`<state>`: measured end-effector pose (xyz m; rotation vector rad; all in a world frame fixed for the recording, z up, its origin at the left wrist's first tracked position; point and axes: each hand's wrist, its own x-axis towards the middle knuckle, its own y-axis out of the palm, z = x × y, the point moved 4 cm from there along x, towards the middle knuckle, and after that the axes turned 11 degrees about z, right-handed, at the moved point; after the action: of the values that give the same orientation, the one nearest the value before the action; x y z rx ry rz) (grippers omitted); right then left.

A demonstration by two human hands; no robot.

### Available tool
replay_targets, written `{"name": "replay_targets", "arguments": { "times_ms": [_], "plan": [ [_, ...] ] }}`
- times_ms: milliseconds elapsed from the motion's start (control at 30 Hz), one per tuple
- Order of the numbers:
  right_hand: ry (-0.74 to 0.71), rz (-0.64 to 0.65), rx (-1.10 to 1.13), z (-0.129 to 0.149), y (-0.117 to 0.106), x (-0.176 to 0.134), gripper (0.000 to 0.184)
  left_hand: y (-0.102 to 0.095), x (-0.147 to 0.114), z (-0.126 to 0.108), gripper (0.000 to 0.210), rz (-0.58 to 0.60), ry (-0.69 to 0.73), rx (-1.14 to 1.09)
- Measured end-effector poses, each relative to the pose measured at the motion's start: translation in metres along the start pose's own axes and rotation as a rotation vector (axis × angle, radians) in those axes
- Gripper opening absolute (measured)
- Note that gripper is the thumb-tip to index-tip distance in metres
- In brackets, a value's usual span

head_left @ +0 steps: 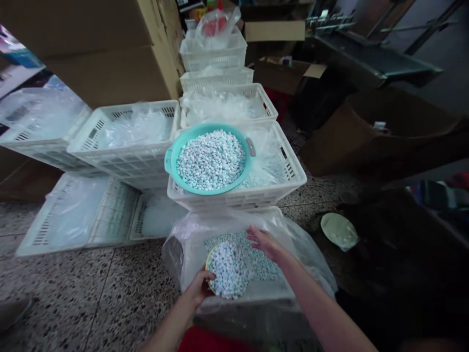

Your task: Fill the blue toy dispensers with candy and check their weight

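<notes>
Holding yellow-rimmed bowl (207, 259) with left fingers (209, 275), right fingers (257, 236) released, background label (183, 2) unreadable

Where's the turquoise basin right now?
In the head view, the turquoise basin sits just left of centre, on a white crate, beyond the right hand.

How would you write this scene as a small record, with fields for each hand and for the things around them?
left hand: holds a yellow-rimmed bowl heaped with small pale pieces
right hand: open, over loose pieces; contact unclear
under the loose pieces: clear plastic sheet
teal basin: filled with similar pieces, resting on a white crate
floor: speckled
</notes>
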<state>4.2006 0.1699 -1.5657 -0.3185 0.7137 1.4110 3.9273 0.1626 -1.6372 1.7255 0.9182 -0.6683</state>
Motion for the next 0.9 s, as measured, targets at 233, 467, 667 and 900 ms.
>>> {"name": "replay_targets", "arguments": {
  "times_ms": [233, 467, 667, 900],
  "plan": [
    [0.017, 0.182, -0.036, 0.007, 0.012, -0.069, 0.043, 0.049, -0.093, -0.023, 0.067, 0.09, 0.127, -0.041],
    [-0.271, -0.092, -0.209, 0.06, 0.011, -0.108, 0.041, 0.089, -0.174, -0.05, 0.065, 0.037, 0.142, -0.049],
    [-0.691, -0.384, -0.416, 0.163, 0.024, -0.105, 0.044, 0.129, -0.234, -0.107, 0.064, 0.063, 0.195, -0.059],
    [-1.03, -0.444, -0.789, 0.288, 0.081, -0.039, 0.037, 0.154, -0.269, -0.24, 0.047, -0.098, 0.45, 0.144]
  ]
}}
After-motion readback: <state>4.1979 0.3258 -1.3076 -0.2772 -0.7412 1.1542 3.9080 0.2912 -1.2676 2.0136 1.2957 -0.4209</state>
